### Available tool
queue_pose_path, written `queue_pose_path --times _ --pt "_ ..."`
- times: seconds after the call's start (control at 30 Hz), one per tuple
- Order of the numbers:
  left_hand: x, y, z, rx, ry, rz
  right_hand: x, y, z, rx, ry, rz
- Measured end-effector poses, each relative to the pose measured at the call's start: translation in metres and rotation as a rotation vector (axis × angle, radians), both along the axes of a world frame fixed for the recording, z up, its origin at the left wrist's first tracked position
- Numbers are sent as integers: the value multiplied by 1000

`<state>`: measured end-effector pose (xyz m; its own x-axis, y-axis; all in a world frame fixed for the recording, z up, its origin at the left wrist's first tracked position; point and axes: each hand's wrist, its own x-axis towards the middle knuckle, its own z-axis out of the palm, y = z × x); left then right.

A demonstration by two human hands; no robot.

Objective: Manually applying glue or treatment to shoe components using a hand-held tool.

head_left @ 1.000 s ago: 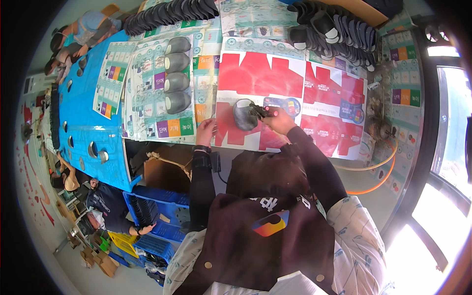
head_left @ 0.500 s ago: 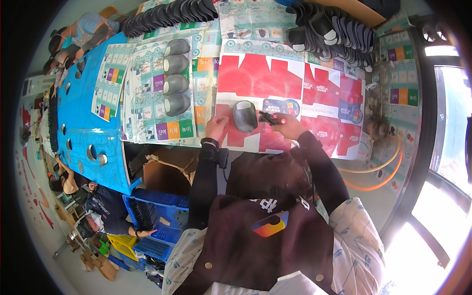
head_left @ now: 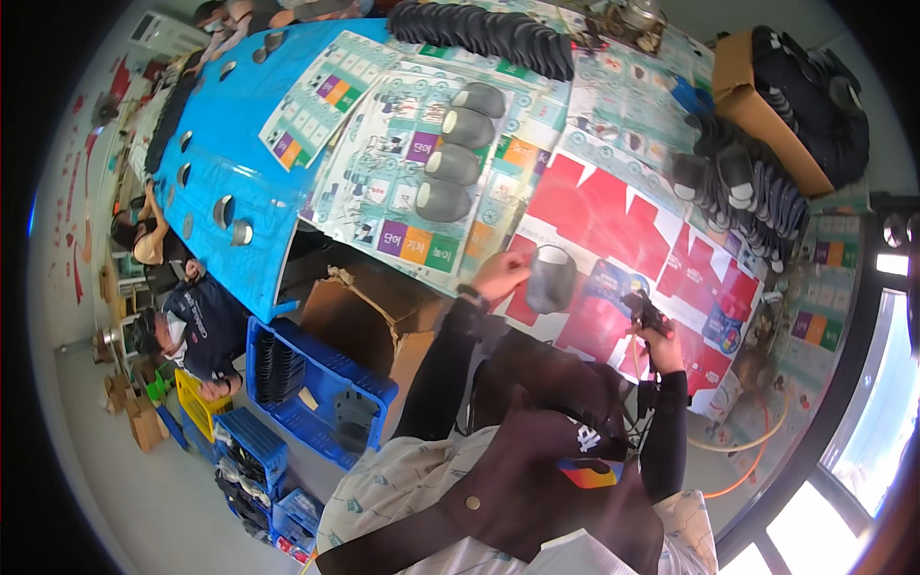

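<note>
Red-and-white printed sheets point(head_left: 599, 206) are spreading out below the camera I'm monitoring remotely. I'm seeing the left hand point(head_left: 501, 275) reaching up from below, its fingers curling at the left edge of a dark rounded piece point(head_left: 552, 287); whether they're pinching it, I can't tell. The right hand point(head_left: 664, 350) is gripping a dark handheld tool point(head_left: 644, 309). The smooth piece is sitting between both hands, showing a whitish patch point(head_left: 552, 254) at its far end.

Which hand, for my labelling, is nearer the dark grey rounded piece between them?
The left hand, at the piece's left edge; the right hand, holding a black tool, is farther right.
</note>
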<state>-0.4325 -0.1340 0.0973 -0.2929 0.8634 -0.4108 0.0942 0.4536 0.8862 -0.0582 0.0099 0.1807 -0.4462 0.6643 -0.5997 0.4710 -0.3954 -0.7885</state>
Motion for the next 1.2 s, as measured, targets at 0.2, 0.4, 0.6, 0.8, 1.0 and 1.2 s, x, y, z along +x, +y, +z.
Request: queue_pose_path --times 0.2,0.4,0.6,0.8,1.0,1.2 --pt "-79 -120 -1 48 -615 567 -6 -1 4 -44 31 -52" --pt "-112 -155 -103 295 -634 1209 -34 1 -3 -39 -22 18" --pt "-107 -157 -142 279 -287 1110 -36 -6 -16 49 94 1" --pt "-32 -55 -79 208 438 774 3 -3 -10 -9 48 -132" --pt "77 209 -56 380 282 136 50 -17 25 -75 18 -424" --pt "145 428 -105 126 201 101 107 -78 49 -54 -2 -566"
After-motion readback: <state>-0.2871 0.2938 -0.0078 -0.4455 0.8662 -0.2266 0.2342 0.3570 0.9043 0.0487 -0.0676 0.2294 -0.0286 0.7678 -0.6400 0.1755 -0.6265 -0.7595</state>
